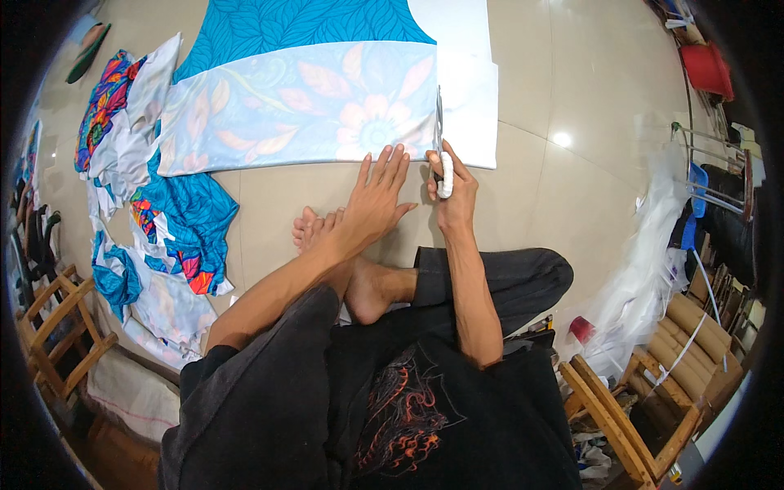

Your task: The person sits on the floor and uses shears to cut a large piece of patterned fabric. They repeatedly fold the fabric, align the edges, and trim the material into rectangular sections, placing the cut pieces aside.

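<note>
A panel of fabric (pixel 327 106) lies spread on the tiled floor before me, with a pale flower print and a teal leaf-patterned part beyond it. Along its right side runs a white strip (pixel 472 114). My right hand (pixel 455 192) grips scissors (pixel 446 171) whose handle is wrapped in white. Their blades point away from me along the line between print and white strip; how far they part is hard to see. Flat with fingers stretched, my left hand (pixel 377 192) rests its fingertips at the near edge of the fabric, left of the scissors.
Crumpled teal, white and multicoloured fabric scraps (pixel 184 212) lie at the left. My bare foot (pixel 367 290) is just below the left hand. At right are clear plastic sheeting (pixel 633 269), a red bucket (pixel 706 69), brown rolls (pixel 686 343) and a wooden frame (pixel 608 412). Another wooden frame (pixel 61 327) stands left.
</note>
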`<state>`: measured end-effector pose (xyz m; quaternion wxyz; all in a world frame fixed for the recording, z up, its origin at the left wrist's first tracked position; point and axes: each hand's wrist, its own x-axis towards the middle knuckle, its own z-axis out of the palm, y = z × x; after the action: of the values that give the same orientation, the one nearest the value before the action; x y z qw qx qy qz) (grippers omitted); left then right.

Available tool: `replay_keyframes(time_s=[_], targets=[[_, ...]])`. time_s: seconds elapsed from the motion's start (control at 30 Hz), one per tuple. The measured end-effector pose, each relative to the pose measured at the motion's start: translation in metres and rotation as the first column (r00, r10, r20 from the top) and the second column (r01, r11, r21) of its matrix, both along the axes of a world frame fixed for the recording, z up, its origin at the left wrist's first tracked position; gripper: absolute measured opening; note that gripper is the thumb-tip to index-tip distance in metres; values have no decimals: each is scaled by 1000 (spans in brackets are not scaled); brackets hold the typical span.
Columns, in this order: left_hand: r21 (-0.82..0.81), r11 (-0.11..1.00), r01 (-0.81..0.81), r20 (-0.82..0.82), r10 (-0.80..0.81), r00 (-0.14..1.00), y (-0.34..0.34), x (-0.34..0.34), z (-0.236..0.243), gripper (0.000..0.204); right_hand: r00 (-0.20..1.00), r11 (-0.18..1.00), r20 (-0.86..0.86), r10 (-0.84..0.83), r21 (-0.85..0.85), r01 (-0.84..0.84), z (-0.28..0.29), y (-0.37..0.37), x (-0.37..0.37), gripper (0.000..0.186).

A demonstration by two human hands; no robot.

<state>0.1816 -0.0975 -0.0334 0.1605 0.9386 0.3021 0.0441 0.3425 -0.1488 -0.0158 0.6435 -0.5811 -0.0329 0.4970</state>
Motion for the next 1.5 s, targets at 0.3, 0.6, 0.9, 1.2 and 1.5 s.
replay_keyframes(time_s=[0.3, 0.6, 0.9, 1.2, 1.5], targets=[[-16, 1000, 6, -14, -7, 1000, 2, 1, 3, 91, 995, 998, 95, -16, -65, 22, 6, 24, 2, 51], [-66, 998, 4, -77, -9, 997, 6, 3, 6, 91, 993, 997, 117, 35, -71, -27, 5, 52, 17, 50], [-55, 998, 12, -112, -18, 994, 7, 1, 5, 90, 993, 996, 119, 26, -93, -15, 10, 67, 23, 52], [-123, 992, 4, -88, -15, 996, 10, 1, 11, 90, 996, 998, 93, 4, -56, 1, 4, 87, 28, 59], [-148, 989, -3, -49, -5, 999, 12, 3, 11, 93, 996, 1000, 93, 16, -24, -14, -3, 109, 44, 52]])
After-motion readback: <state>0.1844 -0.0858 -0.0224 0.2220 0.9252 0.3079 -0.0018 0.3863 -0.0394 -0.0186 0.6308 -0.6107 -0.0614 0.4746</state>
